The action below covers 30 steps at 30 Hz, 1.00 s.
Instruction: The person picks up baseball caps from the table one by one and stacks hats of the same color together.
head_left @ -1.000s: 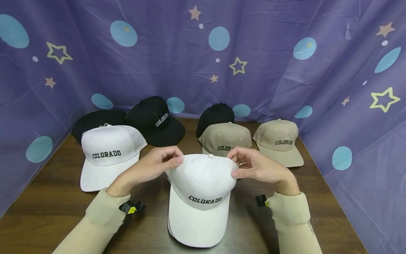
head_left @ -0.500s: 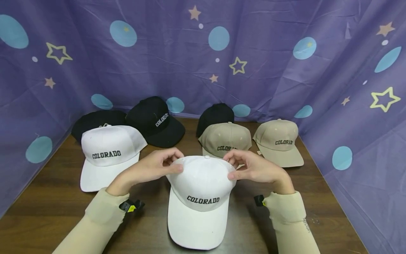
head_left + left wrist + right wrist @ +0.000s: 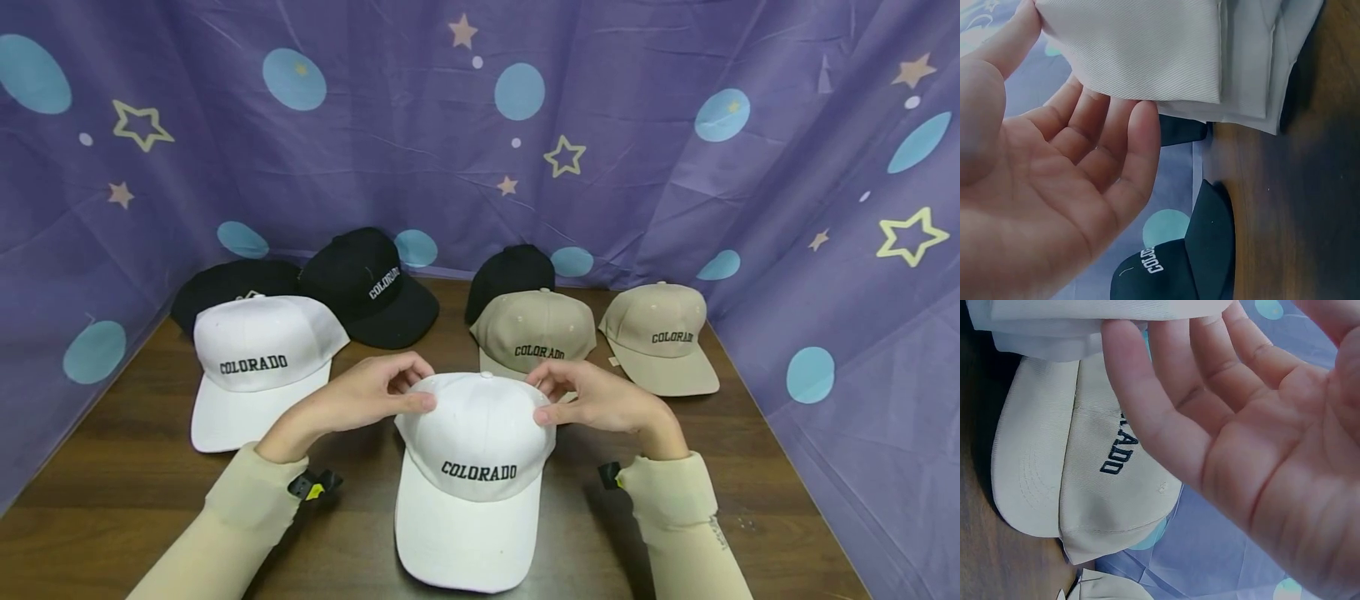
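Note:
A white baseball cap lettered COLORADO sits at the front middle of the table, brim toward me. My left hand holds its crown on the left, thumb on the cloth and fingers curled behind. On the opposite side my right hand grips the crown the same way. Layered white edges under the top cap show in the left wrist view, like caps nested together. In the right wrist view, fingertips meet the cap's lower edge, with a beige cap beyond.
Another white cap stands at left, before a black cap. A second black cap is beside them. Behind the held cap are a beige cap and a black cap; another beige cap stands right. Purple curtain surrounds the wooden table.
The top white cap has shifted slightly down and left, and the second brim edge seen below it is now covered. My right hand has moved a little left and down with it.

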Each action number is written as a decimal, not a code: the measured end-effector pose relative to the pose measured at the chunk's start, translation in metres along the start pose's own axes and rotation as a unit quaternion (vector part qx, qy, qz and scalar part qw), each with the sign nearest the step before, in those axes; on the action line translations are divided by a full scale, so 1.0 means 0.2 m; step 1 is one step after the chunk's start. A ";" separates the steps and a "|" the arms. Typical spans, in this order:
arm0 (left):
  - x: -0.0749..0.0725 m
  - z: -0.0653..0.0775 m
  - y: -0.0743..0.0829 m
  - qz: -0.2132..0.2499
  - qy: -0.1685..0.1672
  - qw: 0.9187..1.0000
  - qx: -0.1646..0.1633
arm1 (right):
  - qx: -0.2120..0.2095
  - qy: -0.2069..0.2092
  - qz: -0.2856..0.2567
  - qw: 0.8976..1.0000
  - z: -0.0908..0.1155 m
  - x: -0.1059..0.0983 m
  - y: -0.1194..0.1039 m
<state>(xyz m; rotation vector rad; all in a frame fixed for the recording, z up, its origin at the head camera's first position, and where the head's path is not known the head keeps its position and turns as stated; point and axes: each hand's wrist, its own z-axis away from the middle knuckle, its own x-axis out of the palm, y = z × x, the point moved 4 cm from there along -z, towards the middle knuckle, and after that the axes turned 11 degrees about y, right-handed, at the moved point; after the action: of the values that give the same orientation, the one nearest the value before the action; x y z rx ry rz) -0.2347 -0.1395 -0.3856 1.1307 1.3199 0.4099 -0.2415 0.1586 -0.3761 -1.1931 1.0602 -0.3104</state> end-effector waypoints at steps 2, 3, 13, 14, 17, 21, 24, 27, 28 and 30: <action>0.00 0.00 -0.01 -0.012 0.001 1.000 0.000 | -0.001 0.002 0.005 1.000 0.00 0.00 0.01; 0.00 0.00 -0.01 -0.018 0.002 1.000 0.000 | -0.001 0.004 0.008 1.000 0.00 0.00 0.01; 0.01 -0.02 -0.02 -0.050 0.020 0.999 0.007 | 0.014 0.006 -0.009 1.000 -0.01 0.01 0.02; 0.01 -0.02 -0.02 -0.052 0.022 0.998 0.011 | 0.015 0.006 -0.008 1.000 -0.01 0.01 0.02; 0.01 -0.02 -0.02 -0.058 0.024 0.998 0.017 | 0.019 0.008 -0.001 1.000 -0.01 0.01 0.02; 0.02 -0.01 -0.01 -0.064 0.021 0.997 0.023 | 0.021 0.013 0.018 1.000 -0.01 0.00 0.01; 0.02 -0.01 0.00 -0.067 0.015 0.997 0.025 | 0.021 0.017 0.040 0.999 -0.01 0.00 0.02; 0.03 -0.01 0.00 -0.069 0.011 0.997 0.023 | 0.021 0.020 0.054 0.998 -0.01 -0.01 0.02; 0.03 -0.01 -0.01 -0.070 0.012 0.997 0.022 | 0.018 0.019 0.054 0.998 -0.01 -0.01 0.02; 0.04 -0.01 -0.01 -0.071 0.014 0.997 0.020 | 0.016 0.021 0.054 0.998 -0.01 -0.01 0.02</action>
<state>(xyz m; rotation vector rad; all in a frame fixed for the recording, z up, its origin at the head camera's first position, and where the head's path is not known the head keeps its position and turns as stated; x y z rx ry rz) -0.2342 -0.1336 -0.3906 1.0602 1.4278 0.2972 -0.2455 0.1600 -0.3798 -1.1012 1.1471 -0.2683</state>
